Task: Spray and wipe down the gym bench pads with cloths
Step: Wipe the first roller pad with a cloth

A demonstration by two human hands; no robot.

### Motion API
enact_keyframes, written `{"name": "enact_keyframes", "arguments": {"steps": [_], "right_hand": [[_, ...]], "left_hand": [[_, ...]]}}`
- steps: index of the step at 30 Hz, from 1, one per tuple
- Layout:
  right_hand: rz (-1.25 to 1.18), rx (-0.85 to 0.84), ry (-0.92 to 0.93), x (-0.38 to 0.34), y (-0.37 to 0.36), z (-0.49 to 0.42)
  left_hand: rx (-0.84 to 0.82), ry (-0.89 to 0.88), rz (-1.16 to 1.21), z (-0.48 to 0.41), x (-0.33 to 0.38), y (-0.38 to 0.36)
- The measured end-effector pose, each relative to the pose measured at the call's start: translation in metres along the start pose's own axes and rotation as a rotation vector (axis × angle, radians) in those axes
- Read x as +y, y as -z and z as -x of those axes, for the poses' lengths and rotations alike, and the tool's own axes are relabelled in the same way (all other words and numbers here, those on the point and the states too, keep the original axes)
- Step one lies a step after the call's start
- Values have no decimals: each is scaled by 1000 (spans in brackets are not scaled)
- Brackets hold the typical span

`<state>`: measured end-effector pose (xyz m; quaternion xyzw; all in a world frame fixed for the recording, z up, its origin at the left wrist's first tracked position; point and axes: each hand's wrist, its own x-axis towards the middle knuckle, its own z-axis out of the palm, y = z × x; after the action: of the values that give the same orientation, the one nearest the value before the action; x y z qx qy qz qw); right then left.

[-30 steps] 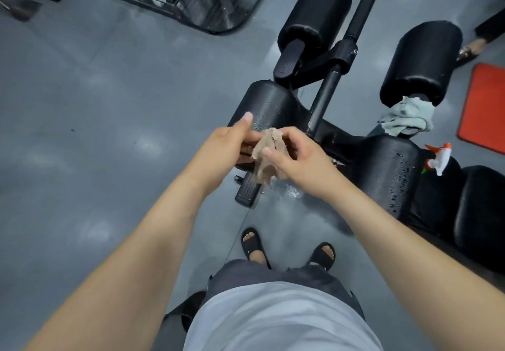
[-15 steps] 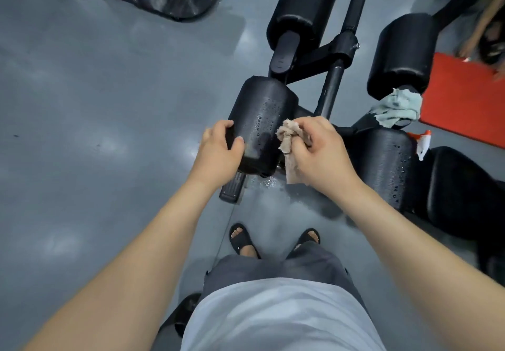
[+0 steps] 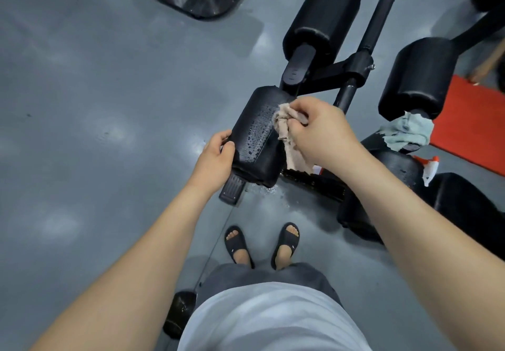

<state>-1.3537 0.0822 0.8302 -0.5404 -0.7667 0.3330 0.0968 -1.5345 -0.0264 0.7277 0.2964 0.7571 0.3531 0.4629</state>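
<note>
Two tight-fingered hands: left hand (image 3: 214, 159) round away-pointing pad (image 3: 255, 145), right hand (image 3: 325, 132) round cloth (image 3: 287, 135)

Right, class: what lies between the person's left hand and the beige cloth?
In the head view, the droplet-covered black pad: the left hand grips its end, and the beige cloth in the right hand touches it.

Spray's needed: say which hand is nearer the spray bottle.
Right. Right hand: on the pad, left of the spray bottle. Left hand: gripping the pad's far side.
</note>
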Motion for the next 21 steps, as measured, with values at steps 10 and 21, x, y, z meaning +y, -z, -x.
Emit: {"name": "enact_keyframes", "arguments": {"steps": [10, 21], "right_hand": [[122, -10, 49, 9, -8, -80], [161, 36, 121, 15, -13, -86]], "left_hand": [[52, -7, 9, -1, -5, -8], [76, -17, -7, 0, -11, -10]]}}
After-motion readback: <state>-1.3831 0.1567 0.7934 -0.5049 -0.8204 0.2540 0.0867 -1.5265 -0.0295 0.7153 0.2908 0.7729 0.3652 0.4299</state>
